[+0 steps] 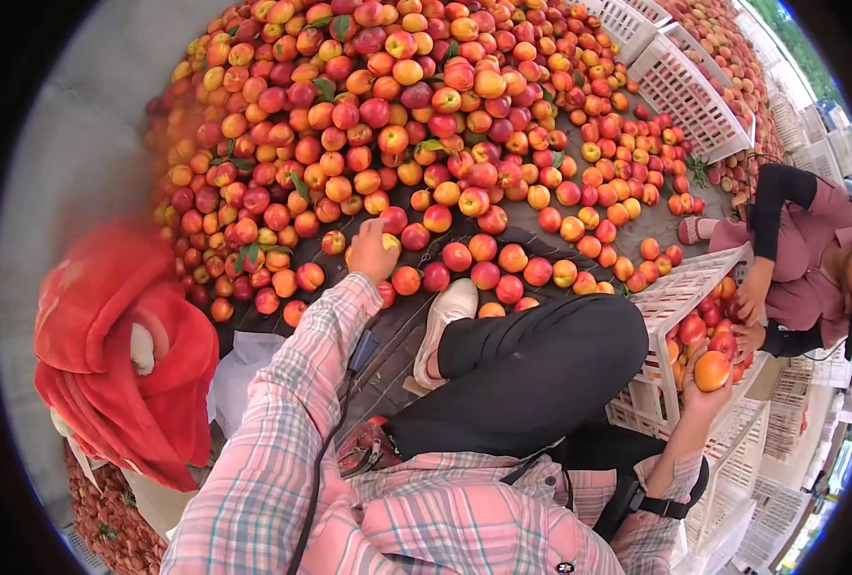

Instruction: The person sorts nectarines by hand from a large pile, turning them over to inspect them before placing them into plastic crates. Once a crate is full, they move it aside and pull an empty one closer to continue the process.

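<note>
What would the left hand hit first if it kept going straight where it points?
The left hand points into the pile. First in line is likely the red fruit just past its fingertips, though depth is hard to judge.

Even daylight falls on a pale grey concrete surface (90, 125) and a dark ground covering (399, 335) in an open-air yard; white plastic lattice crates (684, 91) stand at upper right, a stack of further white crates (761, 517) at lower right, green foliage (790, 24) beyond, and a crumpled red fleece cloth (129, 355) at left
</note>
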`<state>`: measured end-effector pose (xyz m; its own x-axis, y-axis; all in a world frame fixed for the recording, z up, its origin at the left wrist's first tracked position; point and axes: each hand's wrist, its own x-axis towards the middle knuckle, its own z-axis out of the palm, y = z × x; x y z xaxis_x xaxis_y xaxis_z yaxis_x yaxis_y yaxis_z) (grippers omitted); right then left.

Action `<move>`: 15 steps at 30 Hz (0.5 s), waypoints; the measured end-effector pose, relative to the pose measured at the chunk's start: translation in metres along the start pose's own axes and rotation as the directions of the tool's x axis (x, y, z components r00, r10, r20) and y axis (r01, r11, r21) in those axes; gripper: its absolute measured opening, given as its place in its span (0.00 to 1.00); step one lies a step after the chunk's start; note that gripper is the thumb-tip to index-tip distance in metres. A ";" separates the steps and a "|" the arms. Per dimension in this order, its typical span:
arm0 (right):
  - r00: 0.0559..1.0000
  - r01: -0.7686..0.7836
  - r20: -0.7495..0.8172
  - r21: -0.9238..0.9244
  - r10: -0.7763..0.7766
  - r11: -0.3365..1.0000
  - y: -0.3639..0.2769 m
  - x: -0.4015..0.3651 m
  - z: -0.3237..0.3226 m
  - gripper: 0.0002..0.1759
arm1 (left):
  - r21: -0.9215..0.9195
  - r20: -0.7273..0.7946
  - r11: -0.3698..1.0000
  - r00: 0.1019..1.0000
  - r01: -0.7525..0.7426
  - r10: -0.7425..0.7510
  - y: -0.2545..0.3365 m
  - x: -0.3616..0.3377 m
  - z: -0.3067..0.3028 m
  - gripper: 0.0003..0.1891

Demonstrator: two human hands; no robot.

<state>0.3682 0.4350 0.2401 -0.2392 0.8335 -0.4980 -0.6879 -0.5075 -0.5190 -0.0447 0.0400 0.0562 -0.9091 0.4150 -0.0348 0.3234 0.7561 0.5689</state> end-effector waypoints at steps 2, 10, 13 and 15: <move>0.997 0.020 -0.077 -0.022 -0.021 1.000 -0.009 0.016 -0.016 0.22 | 0.060 0.054 0.995 0.995 0.085 -0.088 -0.046 -0.004 0.005 0.32; 0.926 -0.098 -0.377 -0.187 0.020 0.978 -0.061 0.065 -0.044 0.22 | 0.287 0.231 0.890 0.877 0.353 -0.422 -0.053 -0.005 0.007 0.36; 0.911 0.161 -0.214 -0.604 -0.353 0.781 -0.047 0.027 0.002 0.25 | 0.143 0.128 0.871 0.864 0.469 -0.487 -0.033 -0.008 -0.002 0.34; 0.940 0.237 -0.015 -0.691 -0.341 0.683 -0.032 0.000 0.037 0.28 | -0.115 -0.065 0.927 0.929 0.356 -0.365 -0.016 -0.008 0.006 0.34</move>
<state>0.3646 0.4587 0.2824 0.0202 0.9534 -0.3012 -0.0531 -0.2998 -0.9525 -0.0416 0.0276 0.0424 -0.9796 0.0765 -0.1861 -0.0541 0.7905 0.6100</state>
